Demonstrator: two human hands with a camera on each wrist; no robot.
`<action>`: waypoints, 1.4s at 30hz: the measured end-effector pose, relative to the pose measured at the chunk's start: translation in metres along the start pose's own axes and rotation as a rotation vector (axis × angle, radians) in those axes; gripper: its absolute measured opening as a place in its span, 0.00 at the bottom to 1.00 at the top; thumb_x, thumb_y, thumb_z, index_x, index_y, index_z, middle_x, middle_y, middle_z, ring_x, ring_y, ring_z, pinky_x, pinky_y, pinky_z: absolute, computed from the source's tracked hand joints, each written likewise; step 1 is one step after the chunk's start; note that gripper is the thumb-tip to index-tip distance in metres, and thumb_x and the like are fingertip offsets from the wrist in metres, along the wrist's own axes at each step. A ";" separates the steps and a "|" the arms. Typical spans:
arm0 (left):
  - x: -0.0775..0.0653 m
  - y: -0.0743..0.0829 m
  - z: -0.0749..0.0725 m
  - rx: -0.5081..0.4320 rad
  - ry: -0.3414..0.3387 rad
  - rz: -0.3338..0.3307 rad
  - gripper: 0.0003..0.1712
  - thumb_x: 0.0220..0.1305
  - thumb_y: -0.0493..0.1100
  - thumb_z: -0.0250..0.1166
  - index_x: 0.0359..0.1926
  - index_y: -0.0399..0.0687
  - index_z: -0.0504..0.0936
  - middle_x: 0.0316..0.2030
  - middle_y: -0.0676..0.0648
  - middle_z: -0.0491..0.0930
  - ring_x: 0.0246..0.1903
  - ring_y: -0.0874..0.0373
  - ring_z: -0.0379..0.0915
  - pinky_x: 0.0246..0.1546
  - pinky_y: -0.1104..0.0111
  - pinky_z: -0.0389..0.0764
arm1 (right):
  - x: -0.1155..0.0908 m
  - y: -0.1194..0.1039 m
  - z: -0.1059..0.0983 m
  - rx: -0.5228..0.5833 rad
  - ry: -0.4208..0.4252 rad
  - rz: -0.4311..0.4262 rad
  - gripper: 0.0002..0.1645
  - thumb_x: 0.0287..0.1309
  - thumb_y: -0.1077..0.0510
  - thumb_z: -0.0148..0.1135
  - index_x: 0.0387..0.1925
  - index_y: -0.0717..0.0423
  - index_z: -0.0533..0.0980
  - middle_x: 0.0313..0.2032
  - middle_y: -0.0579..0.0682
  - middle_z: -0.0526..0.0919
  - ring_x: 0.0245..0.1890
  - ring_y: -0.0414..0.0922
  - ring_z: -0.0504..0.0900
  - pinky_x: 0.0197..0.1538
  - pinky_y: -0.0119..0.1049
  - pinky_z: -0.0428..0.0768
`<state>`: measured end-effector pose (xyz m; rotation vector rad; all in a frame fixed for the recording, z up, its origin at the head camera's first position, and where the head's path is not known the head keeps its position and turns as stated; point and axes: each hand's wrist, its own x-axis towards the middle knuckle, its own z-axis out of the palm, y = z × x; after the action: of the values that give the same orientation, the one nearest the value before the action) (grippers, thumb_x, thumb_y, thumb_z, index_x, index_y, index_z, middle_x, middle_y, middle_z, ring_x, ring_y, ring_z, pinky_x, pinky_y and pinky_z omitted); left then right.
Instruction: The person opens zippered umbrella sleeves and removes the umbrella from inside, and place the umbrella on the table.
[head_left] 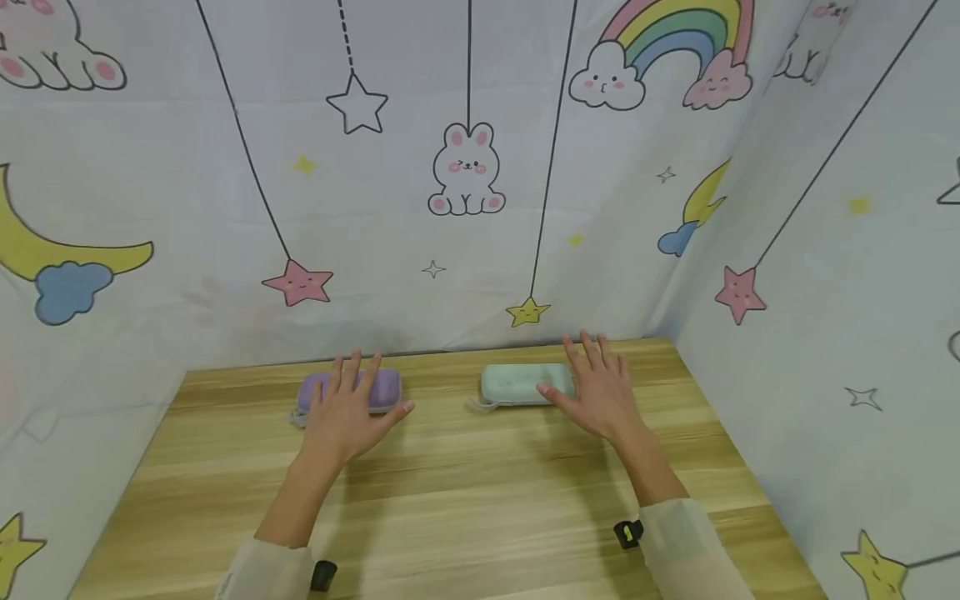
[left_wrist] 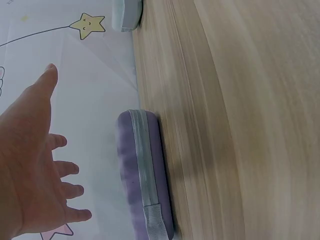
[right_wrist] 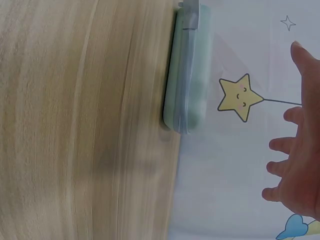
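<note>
A purple zippered case (head_left: 386, 388) lies near the back edge of the table, its grey zip band and pull tab (left_wrist: 155, 222) showing in the left wrist view. My left hand (head_left: 347, 421) hovers above it with fingers spread, overlapping it in the head view. To the right lies a mint-green zippered case (head_left: 521, 384) with a pale strap (head_left: 483, 406) at its left end. Over its right end is my right hand (head_left: 600, 396), fingers also spread and apart from the case in the right wrist view (right_wrist: 305, 150). Neither hand holds anything.
The wood-grain table (head_left: 480, 508) reaches back to a white curtain (head_left: 390, 217) printed with rabbits, stars and a rainbow. Another printed curtain side (head_left: 817, 333) borders the right. Small black devices (head_left: 628, 533) sit by both sleeve cuffs.
</note>
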<state>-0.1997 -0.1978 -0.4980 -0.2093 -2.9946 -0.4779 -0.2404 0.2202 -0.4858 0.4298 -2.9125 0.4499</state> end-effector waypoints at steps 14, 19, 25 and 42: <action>-0.001 -0.002 0.000 0.000 -0.006 -0.014 0.64 0.65 0.85 0.50 0.86 0.52 0.47 0.84 0.34 0.42 0.82 0.32 0.35 0.74 0.28 0.44 | -0.001 -0.002 0.001 0.013 -0.002 -0.008 0.59 0.67 0.21 0.54 0.86 0.47 0.51 0.84 0.59 0.50 0.83 0.63 0.41 0.75 0.74 0.47; -0.001 -0.005 0.000 0.006 -0.001 -0.018 0.64 0.65 0.86 0.50 0.86 0.52 0.47 0.83 0.33 0.43 0.82 0.31 0.35 0.73 0.28 0.44 | 0.000 -0.004 0.002 0.025 0.001 -0.018 0.59 0.67 0.21 0.54 0.85 0.48 0.52 0.83 0.59 0.50 0.83 0.63 0.41 0.75 0.74 0.48; -0.002 -0.007 -0.003 0.011 0.023 -0.018 0.64 0.65 0.85 0.50 0.86 0.50 0.49 0.83 0.32 0.46 0.81 0.29 0.39 0.73 0.28 0.46 | 0.001 -0.006 0.002 0.043 0.007 -0.034 0.59 0.67 0.21 0.55 0.85 0.49 0.53 0.83 0.58 0.51 0.83 0.63 0.42 0.76 0.73 0.47; -0.008 -0.018 -0.008 -0.013 0.067 -0.053 0.61 0.67 0.82 0.54 0.84 0.46 0.54 0.81 0.30 0.49 0.79 0.27 0.44 0.72 0.29 0.52 | 0.004 -0.020 0.006 0.055 -0.011 -0.061 0.60 0.67 0.21 0.54 0.85 0.50 0.51 0.84 0.57 0.51 0.83 0.65 0.44 0.76 0.73 0.46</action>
<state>-0.1934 -0.2186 -0.4966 -0.1129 -2.9390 -0.4998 -0.2387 0.1991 -0.4853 0.5285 -2.8944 0.5217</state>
